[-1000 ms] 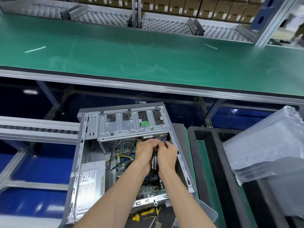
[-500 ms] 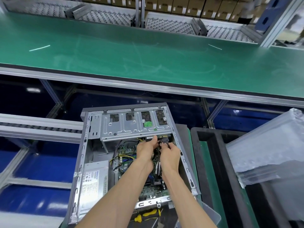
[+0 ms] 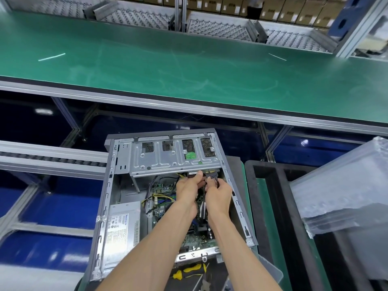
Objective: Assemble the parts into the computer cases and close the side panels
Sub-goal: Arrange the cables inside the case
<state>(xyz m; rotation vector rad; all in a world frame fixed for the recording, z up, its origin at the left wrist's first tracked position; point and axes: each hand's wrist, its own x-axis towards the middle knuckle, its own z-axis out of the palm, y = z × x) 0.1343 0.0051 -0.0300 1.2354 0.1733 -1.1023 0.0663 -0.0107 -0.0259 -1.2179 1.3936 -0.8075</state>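
Both my hands are up at the far end of the open computer case [image 3: 117, 198], right under the lip of the silver drive cage [image 3: 172, 158], and over the last second they've crept upward from the middle of the board toward that lip, taking the plugs with them. My left hand [image 3: 188, 191] has its grip curled on a flat dark connector [image 3: 194, 174] at the cage edge; my right hand [image 3: 218, 196] pinches the black multi-wire plug [image 3: 211, 176] just beside it, at about one o'clock from the left thumb. Neither looks seated yet (I can't see the sockets behind the cage lip), so my judgement is that cabling the drive is the step in hand and the side panel comes well after. The case lies on its side at the near edge, its open face up, with the conveyor's green worktop [image 3: 189, 66] beyond it at twelve o'clock. The power supply [image 3: 121, 225] sits at eight o'clock from my hands; its label carries blue and black print too small to read. A green sticker [image 3: 190, 155] on the cage is just as illegible. A yellow-handled screwdriver [image 3: 192, 269] waits at six o'clock, clear plastic bags [image 3: 344, 185] at three.
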